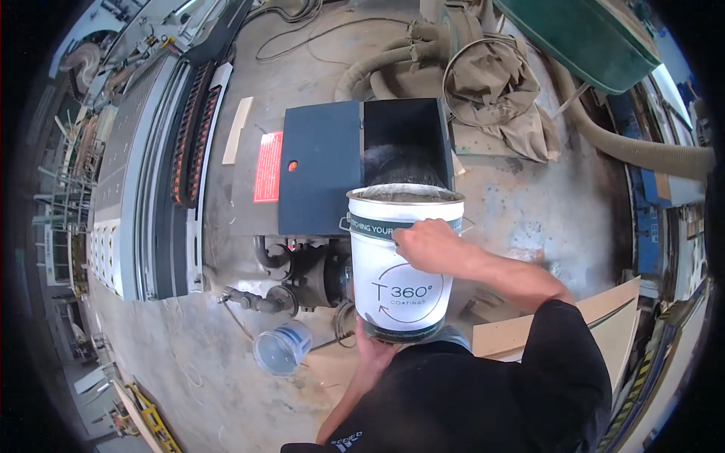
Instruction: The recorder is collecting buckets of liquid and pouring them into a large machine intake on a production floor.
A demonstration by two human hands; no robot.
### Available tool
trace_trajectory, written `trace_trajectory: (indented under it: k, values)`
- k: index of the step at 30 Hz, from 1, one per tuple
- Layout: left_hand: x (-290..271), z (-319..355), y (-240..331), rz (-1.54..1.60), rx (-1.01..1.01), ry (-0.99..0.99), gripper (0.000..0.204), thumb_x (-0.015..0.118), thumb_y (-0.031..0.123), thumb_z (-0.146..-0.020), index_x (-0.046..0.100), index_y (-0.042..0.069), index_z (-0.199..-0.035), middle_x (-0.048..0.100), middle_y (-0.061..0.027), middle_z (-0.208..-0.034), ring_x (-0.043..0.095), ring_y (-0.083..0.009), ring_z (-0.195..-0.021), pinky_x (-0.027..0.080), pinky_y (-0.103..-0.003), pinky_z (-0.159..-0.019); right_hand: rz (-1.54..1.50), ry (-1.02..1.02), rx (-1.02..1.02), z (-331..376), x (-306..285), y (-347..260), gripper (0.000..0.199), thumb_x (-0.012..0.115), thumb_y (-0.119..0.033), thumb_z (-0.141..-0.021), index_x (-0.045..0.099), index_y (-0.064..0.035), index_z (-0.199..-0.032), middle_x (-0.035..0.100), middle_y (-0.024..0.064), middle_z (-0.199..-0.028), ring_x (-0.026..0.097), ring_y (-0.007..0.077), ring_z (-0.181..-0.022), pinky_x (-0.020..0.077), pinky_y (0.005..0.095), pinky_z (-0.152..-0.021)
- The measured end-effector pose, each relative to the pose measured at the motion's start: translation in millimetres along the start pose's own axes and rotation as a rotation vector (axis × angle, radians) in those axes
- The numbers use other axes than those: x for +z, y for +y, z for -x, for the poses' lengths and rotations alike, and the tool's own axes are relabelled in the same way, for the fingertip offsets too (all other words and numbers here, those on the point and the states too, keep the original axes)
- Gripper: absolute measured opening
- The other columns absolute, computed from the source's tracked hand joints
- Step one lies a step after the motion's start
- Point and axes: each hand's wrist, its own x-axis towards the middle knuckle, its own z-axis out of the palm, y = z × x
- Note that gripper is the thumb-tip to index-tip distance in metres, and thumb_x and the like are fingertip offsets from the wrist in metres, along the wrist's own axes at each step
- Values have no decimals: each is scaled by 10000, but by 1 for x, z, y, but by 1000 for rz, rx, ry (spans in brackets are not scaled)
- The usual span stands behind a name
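A large white bucket (404, 249) with dark green bands and printed lettering stands in front of my chest, its open top facing up and away from me. My right hand (430, 245) is closed at the upper front of the bucket, apparently on its handle. Low down, my left hand (374, 349) supports the bottom edge, some of its fingers hidden beneath. A greyish surface shows inside the rim; what it is I cannot tell. Just beyond the rim is the dark opening (400, 128) of a blue-grey metal cabinet (321, 166), with a dusty dark shape inside.
Black pipes and a motor-like body (310, 275) sit below the cabinet. A small clear bucket (282, 349) stands on the floor to the left. Wooden boards (559, 328) lie at right. Further off are a dust hose (634, 151), a crumpled brown bag (495, 83) and a long machine bed (143, 174).
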Motion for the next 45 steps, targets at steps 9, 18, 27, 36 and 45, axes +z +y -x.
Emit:
trace_trajectory:
  k: [9, 18, 27, 36, 45]
  values:
    - [31, 13, 6, -143, 36, 152, 833, 399, 718, -825, 374, 105, -1388, 392, -135, -1402, 367, -307, -1289, 336, -478, -1044, -70, 158, 53, 1, 21, 13, 162, 591, -171, -790, 630, -15, -805, 629, 184, -640, 645, 356, -636, 508, 446, -583]
    - [51, 30, 18, 3, 87, 227, 993, 497, 730, -765, 317, -33, -1374, 377, -170, -1367, 363, -301, -1285, 277, -476, -1100, -74, 170, 65, -9, 33, 16, 210, 623, -226, -778, 627, -22, -827, 636, 174, -647, 652, 338, -634, 510, 432, -567]
    - [108, 46, 31, 52, 195, 93, 969, 521, 684, -792, 277, -51, -1375, 325, -193, -1402, 311, -335, -1328, 241, -466, -1126, -77, 126, 183, -22, 18, 32, 338, 672, -385, -774, 646, -59, -858, 662, 145, -736, 655, 334, -735, 511, 439, -628]
    - [158, 42, 43, 107, 345, -6, 1069, 505, 687, -802, 120, -94, -1421, 361, -236, -1368, 406, -330, -1259, 279, -419, -1109, -143, 5, 226, -62, -4, 84, 459, 625, -455, -824, 639, -17, -960, 673, 193, -890, 646, 355, -857, 495, 431, -763]
    - [207, 35, 43, 326, 453, -119, 1135, 570, 635, -795, -50, -65, -1438, 330, -220, -1380, 370, -316, -1296, 283, -407, -1117, -35, -142, 69, -113, -20, 125, 569, 548, -515, -865, 621, 38, -981, 649, 242, -924, 632, 352, -867, 476, 416, -762]
